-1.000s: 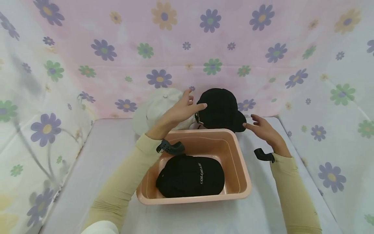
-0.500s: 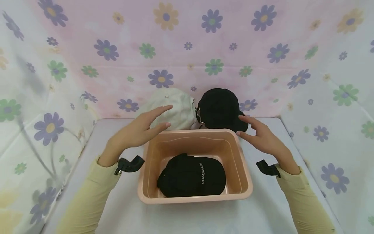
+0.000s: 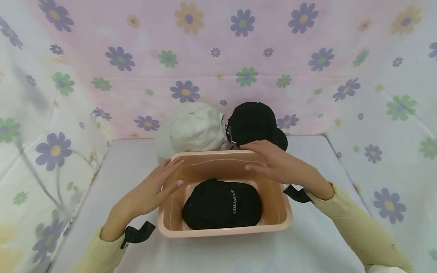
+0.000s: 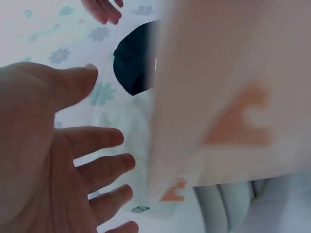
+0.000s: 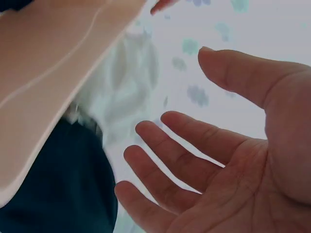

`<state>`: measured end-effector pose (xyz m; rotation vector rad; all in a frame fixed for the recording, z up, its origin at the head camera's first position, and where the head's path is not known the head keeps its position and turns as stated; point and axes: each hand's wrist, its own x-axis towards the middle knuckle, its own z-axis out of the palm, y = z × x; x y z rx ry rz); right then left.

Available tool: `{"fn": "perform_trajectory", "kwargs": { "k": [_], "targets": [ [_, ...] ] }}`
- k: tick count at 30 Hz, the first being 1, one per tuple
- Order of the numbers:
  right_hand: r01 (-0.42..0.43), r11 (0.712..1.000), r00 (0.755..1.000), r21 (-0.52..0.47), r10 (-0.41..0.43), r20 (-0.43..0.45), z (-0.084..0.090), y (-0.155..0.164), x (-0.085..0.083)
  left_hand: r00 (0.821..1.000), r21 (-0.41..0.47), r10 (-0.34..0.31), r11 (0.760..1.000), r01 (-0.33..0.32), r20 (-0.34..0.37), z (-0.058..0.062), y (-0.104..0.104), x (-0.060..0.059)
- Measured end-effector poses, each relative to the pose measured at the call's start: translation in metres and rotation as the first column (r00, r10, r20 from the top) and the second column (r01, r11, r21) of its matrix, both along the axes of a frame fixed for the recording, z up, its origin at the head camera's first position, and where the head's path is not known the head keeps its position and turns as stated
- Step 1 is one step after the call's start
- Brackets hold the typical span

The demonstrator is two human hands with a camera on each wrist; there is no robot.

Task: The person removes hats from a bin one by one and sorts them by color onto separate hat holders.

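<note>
A black baseball cap [image 3: 222, 206] with white lettering lies inside the peach plastic basin [image 3: 225, 232]. Behind the basin sit a cream cap [image 3: 196, 127] on the left and a second black cap [image 3: 254, 123] on the right, side by side. My left hand [image 3: 150, 191] hovers at the basin's left rim, fingers spread and holding nothing. Over the basin's back right corner hangs my right hand [image 3: 276, 165], its fingers extended and empty. In the right wrist view its fingers [image 5: 170, 165] stand apart, near the black cap [image 5: 63, 179] behind the rim.
The basin stands on a white-covered table [image 3: 129, 159]. A flower-patterned cloth [image 3: 218, 57] forms a wall at the back and both sides. Black straps with camera mounts [image 3: 138, 232] are on both wrists.
My left hand has moved from over the cream cap down and left to the basin's left rim. My right hand has come leftward from beside the black cap's brim to over the basin.
</note>
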<state>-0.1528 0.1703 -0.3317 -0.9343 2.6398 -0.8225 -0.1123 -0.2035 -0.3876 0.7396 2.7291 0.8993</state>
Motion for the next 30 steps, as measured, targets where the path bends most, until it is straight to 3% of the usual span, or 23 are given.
{"fn": "perform_trajectory", "kwargs": {
  "k": [5, 10, 21, 30],
  "targets": [
    [-0.161, 0.984, 0.987, 0.08, 0.162, -0.013, 0.0, -0.034, 0.0, 0.999, 0.018, 0.037, 0.999, -0.036, -0.038, -0.014, 0.001, 0.014],
    [-0.282, 0.948, 0.959, 0.146, 0.283, 0.019, -0.012, -0.067, 0.001, 0.995, 0.005, 0.067, 0.998, -0.067, -0.079, -0.026, 0.009, 0.02],
    [-0.395, 0.886, 0.917, 0.243, 0.367, 0.153, -0.04, -0.111, 0.005, 0.968, -0.149, 0.117, 0.977, -0.153, -0.224, -0.037, 0.015, 0.025],
    [-0.47, 0.854, 0.882, 0.224, 0.444, 0.158, -0.067, -0.125, -0.004, 0.936, -0.212, 0.155, 0.95, -0.229, -0.315, -0.034, 0.019, 0.031]
  ]
}}
